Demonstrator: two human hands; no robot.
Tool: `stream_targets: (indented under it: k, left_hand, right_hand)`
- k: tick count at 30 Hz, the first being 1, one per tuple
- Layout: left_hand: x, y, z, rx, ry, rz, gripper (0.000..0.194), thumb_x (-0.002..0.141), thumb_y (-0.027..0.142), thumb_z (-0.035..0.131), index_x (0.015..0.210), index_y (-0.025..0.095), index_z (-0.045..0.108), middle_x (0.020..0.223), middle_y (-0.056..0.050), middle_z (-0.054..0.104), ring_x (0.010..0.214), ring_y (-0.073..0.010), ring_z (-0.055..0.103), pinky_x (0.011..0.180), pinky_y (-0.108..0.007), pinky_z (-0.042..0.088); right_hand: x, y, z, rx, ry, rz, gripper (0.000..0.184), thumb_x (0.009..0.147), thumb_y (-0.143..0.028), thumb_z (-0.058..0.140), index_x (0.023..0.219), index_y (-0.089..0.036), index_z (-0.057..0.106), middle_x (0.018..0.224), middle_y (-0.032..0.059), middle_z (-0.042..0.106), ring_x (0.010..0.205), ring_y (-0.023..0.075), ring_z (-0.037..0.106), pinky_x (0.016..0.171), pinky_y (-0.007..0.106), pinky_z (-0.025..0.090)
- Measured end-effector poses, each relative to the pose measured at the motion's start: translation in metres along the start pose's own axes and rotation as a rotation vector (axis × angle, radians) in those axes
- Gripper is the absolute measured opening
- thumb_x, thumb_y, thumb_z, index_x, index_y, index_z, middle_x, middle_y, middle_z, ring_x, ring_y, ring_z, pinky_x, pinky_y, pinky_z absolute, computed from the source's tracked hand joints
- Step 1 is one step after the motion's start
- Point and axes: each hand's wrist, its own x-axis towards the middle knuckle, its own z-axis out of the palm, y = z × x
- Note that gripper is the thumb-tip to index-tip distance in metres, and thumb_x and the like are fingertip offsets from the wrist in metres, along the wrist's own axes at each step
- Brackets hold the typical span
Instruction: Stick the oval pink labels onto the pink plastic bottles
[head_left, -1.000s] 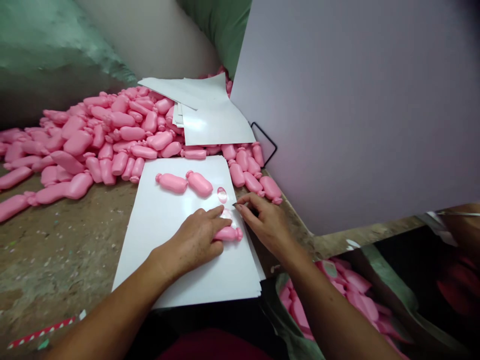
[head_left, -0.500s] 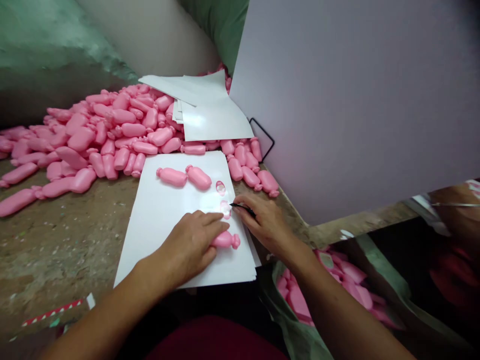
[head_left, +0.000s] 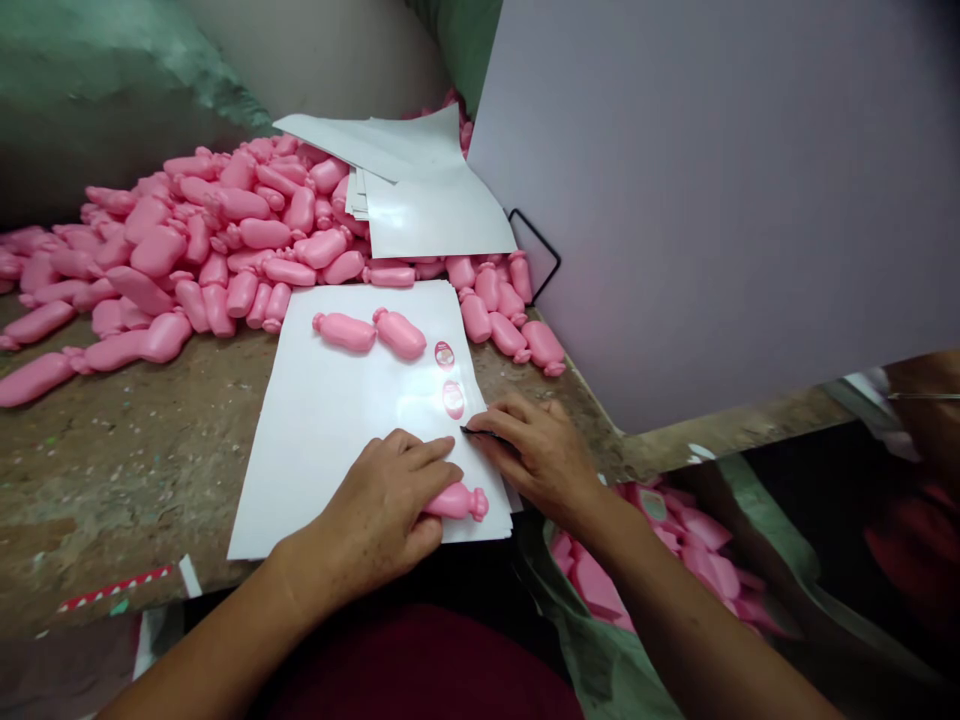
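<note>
My left hand (head_left: 390, 495) is closed round a small pink bottle (head_left: 454, 501) that lies on its side over the near part of a white sheet stack (head_left: 330, 440). The bottle's knobbed end points right. My right hand (head_left: 536, 450) pinches a thin black pointed tool (head_left: 484, 432), its tip just above the sheet. Two oval red-and-white stickers, an upper sticker (head_left: 445, 355) and a lower sticker (head_left: 453, 399), show on the sheet's right side. Farther up the sheet lie a left pink bottle (head_left: 345, 332) and a right pink bottle (head_left: 400, 334).
A large heap of pink bottles (head_left: 240, 205) covers the back of the worn table (head_left: 172, 440). White papers (head_left: 427, 215) lie on the heap. A big pale panel (head_left: 697, 200) stands at right. Below it, a green sack (head_left: 555, 610) holds more pink pieces.
The black tool's tip has moved from beside the lower sticker towards me, nearer the held bottle. My left hand and its bottle have shifted slightly nearer me. The view has tilted a little.
</note>
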Motion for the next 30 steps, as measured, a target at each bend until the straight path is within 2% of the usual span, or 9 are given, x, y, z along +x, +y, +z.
stream_targets:
  k: [5,13,17,19,23,27,30]
  left_hand:
    - [0.002,0.002,-0.004,0.008,-0.044,-0.014,0.042,0.071,0.009,0.052,0.109,0.02,0.066,0.142,-0.007,0.06,0.098,-0.0271,0.054,0.086,-0.047,0.048]
    - [0.002,0.002,-0.001,0.01,-0.027,-0.012,0.042,0.069,0.008,0.052,0.107,0.019,0.067,0.142,-0.008,0.061,0.098,-0.0281,0.055,0.085,-0.047,0.049]
    - [0.003,0.004,-0.004,0.0,-0.033,-0.021,0.041,0.069,0.009,0.051,0.106,0.017,0.069,0.14,-0.01,0.061,0.099,-0.0294,0.056,0.087,-0.049,0.049]
    - [0.003,0.005,-0.005,-0.023,-0.047,-0.023,0.042,0.07,0.009,0.051,0.107,0.016,0.07,0.139,-0.012,0.062,0.1,-0.03,0.057,0.089,-0.05,0.049]
    - [0.002,0.0,-0.005,-0.083,-0.017,-0.022,0.049,0.067,0.008,0.051,0.111,0.016,0.071,0.138,-0.012,0.063,0.1,-0.0301,0.059,0.091,-0.05,0.049]
    - [0.002,-0.002,-0.009,-0.236,0.002,-0.11,0.052,0.065,0.008,0.055,0.112,0.019,0.073,0.14,-0.012,0.062,0.113,-0.0336,0.06,0.1,-0.053,0.046]
    - [-0.004,0.005,-0.015,-0.614,0.131,-0.29,0.045,0.072,0.017,0.065,0.117,0.022,0.073,0.137,-0.01,0.064,0.124,-0.0327,0.058,0.109,-0.05,0.04]
  right_hand:
    - [0.001,0.001,0.0,-0.01,0.001,-0.022,0.022,0.099,-0.024,0.05,0.101,-0.023,0.071,0.091,0.0049,0.07,0.081,0.0199,0.063,0.071,0.035,0.029]
    - [0.005,0.003,0.001,0.007,-0.008,-0.033,0.022,0.1,-0.024,0.05,0.101,-0.021,0.072,0.094,0.0062,0.069,0.082,0.0198,0.062,0.073,0.035,0.031]
    - [0.005,0.002,0.006,0.094,-0.033,0.035,0.024,0.097,-0.022,0.052,0.11,-0.023,0.073,0.094,0.0069,0.067,0.084,0.0208,0.061,0.075,0.035,0.033]
    - [0.007,0.003,0.006,0.251,-0.048,0.11,0.027,0.095,-0.02,0.053,0.111,-0.025,0.074,0.094,0.0063,0.066,0.085,0.0208,0.061,0.078,0.036,0.037]
    - [0.018,0.013,-0.002,0.674,0.081,0.337,0.022,0.091,-0.025,0.055,0.105,-0.024,0.073,0.091,0.0035,0.066,0.085,0.0199,0.062,0.079,0.034,0.046]
    - [0.027,0.015,-0.014,0.713,0.279,0.453,0.031,0.099,-0.032,0.042,0.119,-0.022,0.063,0.093,0.0031,0.065,0.081,0.0187,0.06,0.072,0.031,0.048]
    - [0.019,-0.007,-0.021,0.72,0.319,0.397,0.028,0.097,-0.033,0.048,0.117,-0.024,0.066,0.1,0.0038,0.064,0.092,0.0196,0.06,0.082,0.032,0.047]
